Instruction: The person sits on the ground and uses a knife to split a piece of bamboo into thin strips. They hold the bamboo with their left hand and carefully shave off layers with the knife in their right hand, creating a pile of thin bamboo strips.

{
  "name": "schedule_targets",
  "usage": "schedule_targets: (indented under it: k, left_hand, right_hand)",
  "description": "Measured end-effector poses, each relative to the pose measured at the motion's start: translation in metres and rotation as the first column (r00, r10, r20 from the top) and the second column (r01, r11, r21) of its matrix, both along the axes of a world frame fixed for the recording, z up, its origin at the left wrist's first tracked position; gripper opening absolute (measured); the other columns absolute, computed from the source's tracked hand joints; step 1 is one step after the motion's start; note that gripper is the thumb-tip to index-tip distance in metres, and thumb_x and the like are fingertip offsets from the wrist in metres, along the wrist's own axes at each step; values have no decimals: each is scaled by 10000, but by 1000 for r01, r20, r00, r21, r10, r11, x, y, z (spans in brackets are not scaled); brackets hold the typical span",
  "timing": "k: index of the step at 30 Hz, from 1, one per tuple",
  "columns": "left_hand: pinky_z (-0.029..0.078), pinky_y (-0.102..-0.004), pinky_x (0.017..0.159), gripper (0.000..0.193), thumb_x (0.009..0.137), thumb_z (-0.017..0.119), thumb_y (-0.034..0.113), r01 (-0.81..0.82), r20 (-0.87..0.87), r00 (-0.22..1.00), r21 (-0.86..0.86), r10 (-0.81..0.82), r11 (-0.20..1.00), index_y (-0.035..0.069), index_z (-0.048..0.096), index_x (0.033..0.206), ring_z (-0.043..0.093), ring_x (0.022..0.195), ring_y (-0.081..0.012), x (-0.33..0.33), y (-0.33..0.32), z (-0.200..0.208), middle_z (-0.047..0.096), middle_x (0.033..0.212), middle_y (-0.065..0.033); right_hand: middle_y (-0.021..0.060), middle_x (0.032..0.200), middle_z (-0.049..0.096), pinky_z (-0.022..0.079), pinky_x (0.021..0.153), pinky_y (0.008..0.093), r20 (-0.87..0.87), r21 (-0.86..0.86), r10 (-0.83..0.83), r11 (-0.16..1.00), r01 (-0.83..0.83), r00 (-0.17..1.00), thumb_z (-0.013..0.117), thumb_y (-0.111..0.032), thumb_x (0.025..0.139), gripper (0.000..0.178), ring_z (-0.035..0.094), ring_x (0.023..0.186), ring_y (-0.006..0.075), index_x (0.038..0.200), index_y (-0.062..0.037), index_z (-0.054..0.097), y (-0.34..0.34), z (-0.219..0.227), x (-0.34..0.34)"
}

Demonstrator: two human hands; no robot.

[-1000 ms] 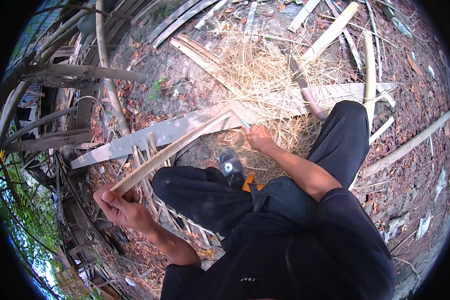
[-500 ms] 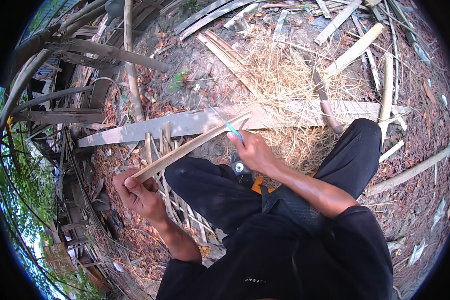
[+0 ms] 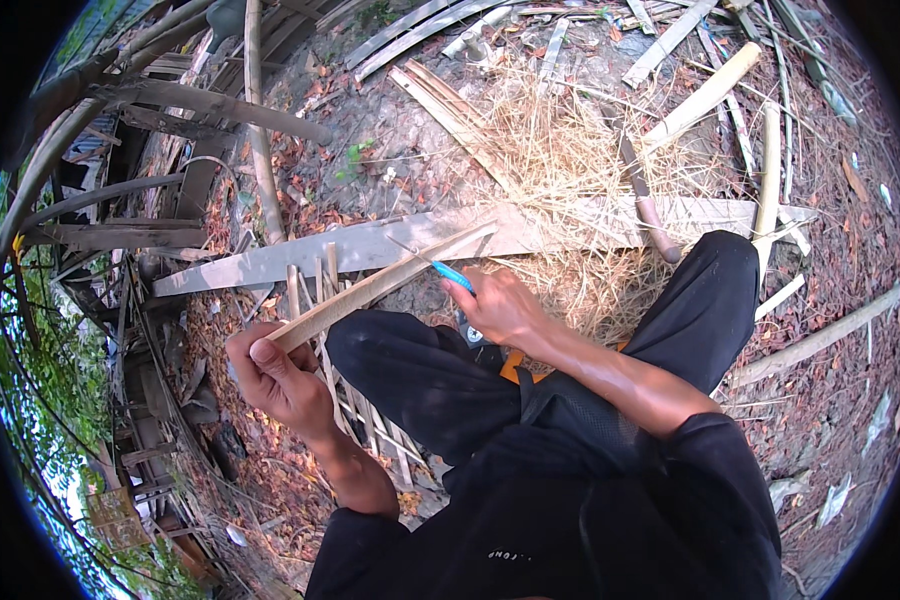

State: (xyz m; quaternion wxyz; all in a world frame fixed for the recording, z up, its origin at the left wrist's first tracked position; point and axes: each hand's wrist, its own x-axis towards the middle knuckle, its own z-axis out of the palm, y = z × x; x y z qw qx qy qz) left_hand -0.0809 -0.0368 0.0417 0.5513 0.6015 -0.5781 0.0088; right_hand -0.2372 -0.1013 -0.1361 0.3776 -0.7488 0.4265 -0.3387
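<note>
A long, flat wooden strip (image 3: 370,288) slants from lower left up to the right, its far end over a grey plank. My left hand (image 3: 282,380) is closed around the near end, thumb on top. In my right hand (image 3: 505,312) is a small knife with a bright blue handle (image 3: 453,276). Its thin blade reaches up and left across the strip; whether it cuts into the wood I cannot tell. The grey plank (image 3: 300,262) lies crosswise in front of my knees. A large curved blade with a brown handle (image 3: 654,228) rests on the plank to the right.
Pale shavings (image 3: 560,130) are heaped beyond and around the plank. Several thin strips (image 3: 385,435) lie beside my left leg. Split pieces (image 3: 450,115) and a pale pole (image 3: 705,95) lie farther off. Posts and stacked boards (image 3: 120,235) stand on the left.
The knife in my right hand has moved a little left and down along the strip, its blade now tilted flatter. My left hand keeps its hold on the near end.
</note>
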Motion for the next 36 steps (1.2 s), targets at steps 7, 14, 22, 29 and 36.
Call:
schedule_targets:
  k: [7,14,22,29,36]
  left_hand:
    - [236,-198,401,323,1020,418,301,12,65,998,51,-15,999,33,478,849,329,434,-30,2,7,1,405,578,13]
    - [236,-201,411,319,1016,437,295,25,46,999,83,-29,996,27,488,849,332,440,-30,6,9,4,406,568,18]
    - [221,-205,411,336,1016,424,319,58,80,995,52,-62,997,26,482,862,327,434,-34,1,16,0,418,583,7]
    - [197,-199,399,339,1016,424,329,18,33,999,19,-18,1000,30,480,865,314,438,-24,3,11,-5,409,598,11]
    - [211,-195,385,349,1011,431,337,85,60,995,-12,-84,996,15,471,883,312,424,-30,-12,4,-3,466,681,-27]
  right_hand:
    - [182,520,541,467,447,419,-141,-166,4,986,-28,990,484,-301,977,333,573,474,330,1017,1,619,2,-35,6]
    - [306,854,607,522,705,495,-332,165,199,975,-151,922,390,-486,972,566,634,771,413,1107,27,587,-7,-51,0]
    - [239,757,609,507,450,425,-451,123,57,992,-1,891,325,-312,1034,491,630,583,286,1133,97,577,-12,-105,-42]
    - [255,778,558,483,673,473,-184,470,212,877,-104,960,320,-480,1000,594,555,708,357,1157,49,539,-10,-30,-16]
    - [172,838,631,503,598,407,-506,149,-169,948,279,846,426,-325,991,427,612,689,304,1130,42,594,-13,-199,-27]
